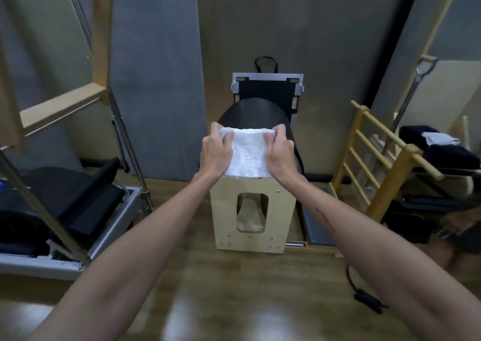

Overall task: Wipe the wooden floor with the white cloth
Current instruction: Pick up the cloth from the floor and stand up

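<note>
Head view: the white cloth (248, 154) is folded and draped over the black padded barrel (260, 114) of a wooden box unit (248, 210), well above the wooden floor (234, 296). The left hand (216, 153) and right hand (279, 155) grip opposite side edges, fingers (227, 138) curled and pinching the cloth's upper corners, probably to lift it as one folded pad. Wiping has not begun. Open floor lies in front of the box; a black cable (361, 293) lies to the right, and framed equipment (65, 210) bounds the left side.
</note>
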